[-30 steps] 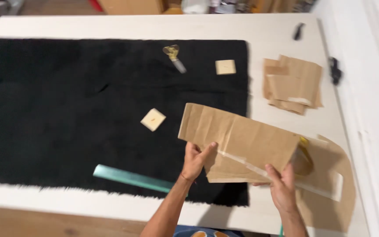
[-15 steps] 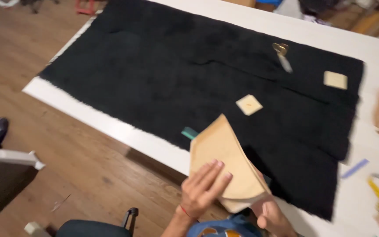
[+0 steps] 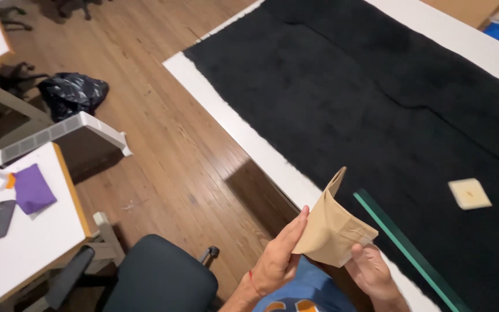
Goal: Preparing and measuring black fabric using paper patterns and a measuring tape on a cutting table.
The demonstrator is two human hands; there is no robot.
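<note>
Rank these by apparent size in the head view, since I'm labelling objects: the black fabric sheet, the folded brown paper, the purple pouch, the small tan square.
1. Black fabric sheet, by far.
2. Folded brown paper, held in both hands; nearness inflates it.
3. Purple pouch.
4. Small tan square; close to the pouch, so unsure.

Black mat (image 3: 376, 98), green ruler (image 3: 405, 245), pale square (image 3: 469, 193) (on mat), office chair (image 3: 157, 280).
</note>
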